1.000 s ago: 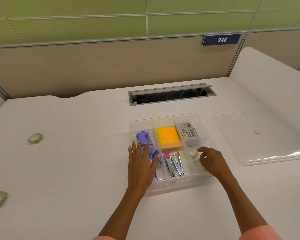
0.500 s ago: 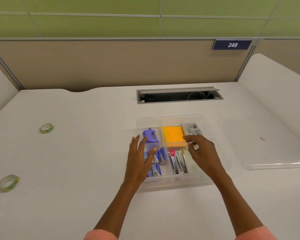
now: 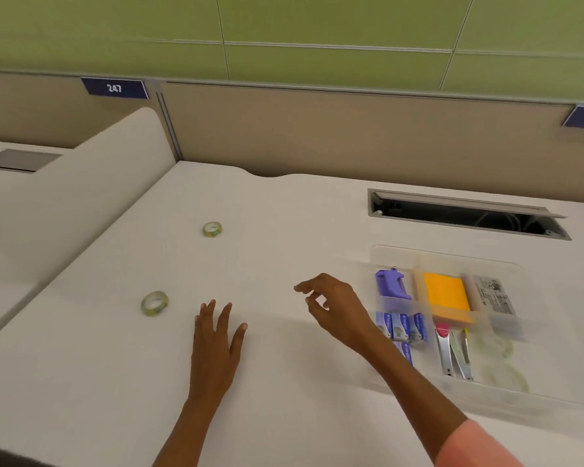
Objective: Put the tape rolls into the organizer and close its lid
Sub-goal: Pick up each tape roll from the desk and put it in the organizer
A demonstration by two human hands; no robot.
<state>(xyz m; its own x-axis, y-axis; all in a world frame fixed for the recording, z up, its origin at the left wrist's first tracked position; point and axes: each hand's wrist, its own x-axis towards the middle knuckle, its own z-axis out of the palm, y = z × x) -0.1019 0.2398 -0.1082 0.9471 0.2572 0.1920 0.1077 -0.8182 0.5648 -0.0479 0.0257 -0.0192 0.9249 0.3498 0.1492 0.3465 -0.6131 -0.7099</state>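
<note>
Two tape rolls with green-yellow rims lie on the white desk: the near tape roll [image 3: 154, 303] left of my hands, the far tape roll [image 3: 212, 229] further back. The clear organizer [image 3: 381, 256] stands at the right with no lid on it; pale tape rolls [image 3: 501, 362] show blurred in its front right compartment. My left hand [image 3: 218, 335] hovers flat over the desk, fingers spread, a short way right of the near roll. My right hand [image 3: 334, 306] is in the air left of the organizer, fingers loosely curled and empty. The lid is out of view.
The organizer also holds a purple tool [image 3: 391, 284], orange sticky notes [image 3: 447, 296], small blue boxes [image 3: 402, 326], metal clippers [image 3: 455, 353] and a labelled packet [image 3: 494, 296]. An open cable slot [image 3: 466, 219] lies behind it. A raised white divider [image 3: 91, 170] bounds the desk's left side.
Both hands have left the organizer and moved left over the desk toward the loose rolls. The view has swung left, so the lid is no longer seen.
</note>
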